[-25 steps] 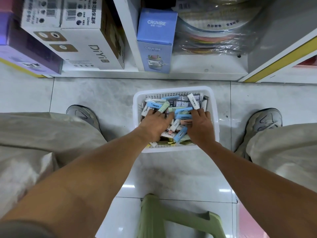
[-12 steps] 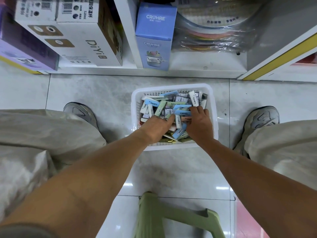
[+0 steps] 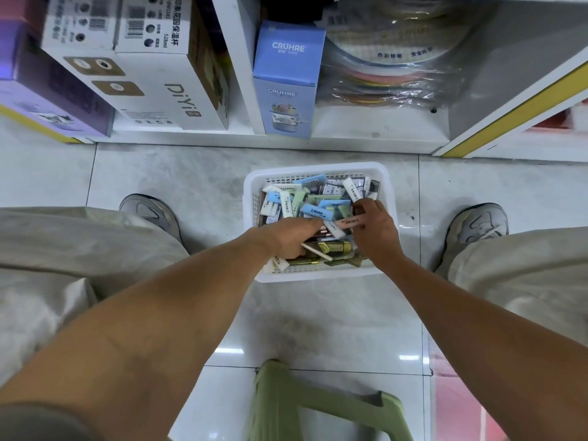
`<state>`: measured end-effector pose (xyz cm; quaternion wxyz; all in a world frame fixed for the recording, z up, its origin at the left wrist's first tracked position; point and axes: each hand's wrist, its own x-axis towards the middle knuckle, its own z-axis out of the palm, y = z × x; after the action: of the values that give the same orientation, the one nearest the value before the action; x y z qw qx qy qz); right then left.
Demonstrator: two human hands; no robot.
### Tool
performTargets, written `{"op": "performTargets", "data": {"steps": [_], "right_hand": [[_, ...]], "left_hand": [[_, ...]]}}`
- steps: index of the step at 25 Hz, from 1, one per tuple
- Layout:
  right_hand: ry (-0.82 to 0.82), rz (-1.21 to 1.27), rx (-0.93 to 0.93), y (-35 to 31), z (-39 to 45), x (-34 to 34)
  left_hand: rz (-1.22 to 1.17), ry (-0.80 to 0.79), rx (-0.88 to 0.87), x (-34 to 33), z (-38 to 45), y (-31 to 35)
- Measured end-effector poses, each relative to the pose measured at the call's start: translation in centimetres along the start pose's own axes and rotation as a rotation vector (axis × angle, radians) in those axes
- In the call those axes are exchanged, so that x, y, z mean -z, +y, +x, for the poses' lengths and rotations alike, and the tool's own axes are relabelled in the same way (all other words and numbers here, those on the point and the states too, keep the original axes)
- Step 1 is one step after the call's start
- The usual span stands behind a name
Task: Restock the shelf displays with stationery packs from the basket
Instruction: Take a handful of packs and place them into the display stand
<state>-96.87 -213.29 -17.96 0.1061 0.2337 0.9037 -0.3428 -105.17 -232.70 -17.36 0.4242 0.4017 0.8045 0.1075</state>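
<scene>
A white plastic basket [image 3: 318, 168] stands on the tiled floor between my feet. It is filled with several small stationery packs [image 3: 313, 210] in blue, green, white and pink. My left hand [image 3: 283, 238] is over the near left part of the basket. Its fingers are curled round white packs [image 3: 315, 251] that stick out on both sides of the fist. Over the right side, my right hand [image 3: 377, 232] pinches a pink pack [image 3: 348, 221] between thumb and fingers, just above the pile.
The bottom shelf ahead holds a white DiYi box [image 3: 152, 87], a purple box [image 3: 47, 90], a blue CRUHRE box [image 3: 286, 81] and plastic-wrapped plates [image 3: 381, 74]. A green stool [image 3: 318, 405] is below me. My shoes [image 3: 149, 211] [image 3: 477, 224] flank the basket.
Both hands were flat on the pile, digging. Now the left hand has curled round white packs and drawn back, and the right has picked out a pink pack.
</scene>
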Motion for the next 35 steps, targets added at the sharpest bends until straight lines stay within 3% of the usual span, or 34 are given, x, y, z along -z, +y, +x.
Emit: {"op": "performTargets", "data": {"steps": [8,11,13,15,21,25,31,33,35], "right_hand": [[0.010,0.067,-0.082,-2.1,0.3,2.3],[0.007,0.536,-0.159,-4.4,-0.1,3.3],[-0.167,0.851,-0.230,-6.7,-0.6,3.7],[-0.300,0.921,-0.225,-8.5,-1.2,3.4],[-0.332,0.857,-0.121,-12.3,-1.8,1.7],[-0.372,0.631,-0.056,-16.3,-1.6,-0.6],[-0.418,0.653,-0.128,-21.7,-2.1,-7.5],[-0.386,0.332,0.007,-21.6,-2.1,-10.0],[-0.422,-0.157,0.284,-20.8,-2.7,-12.2]], "left_hand": [[-0.203,0.066,0.017,4.1,-2.1,0.4],[-0.455,0.141,0.099,5.2,-3.6,0.7],[-0.803,0.176,0.147,5.6,-4.8,1.1],[-1.073,0.157,0.179,5.7,-6.0,1.3],[-1.424,0.268,0.251,5.2,-9.6,1.2],[-1.506,0.370,0.253,4.3,-12.3,-0.4],[-1.625,0.664,0.378,1.6,-17.9,-6.6],[-1.637,0.764,0.451,1.1,-19.3,-8.3],[-1.613,0.819,0.509,0.7,-20.4,-9.8]]}}
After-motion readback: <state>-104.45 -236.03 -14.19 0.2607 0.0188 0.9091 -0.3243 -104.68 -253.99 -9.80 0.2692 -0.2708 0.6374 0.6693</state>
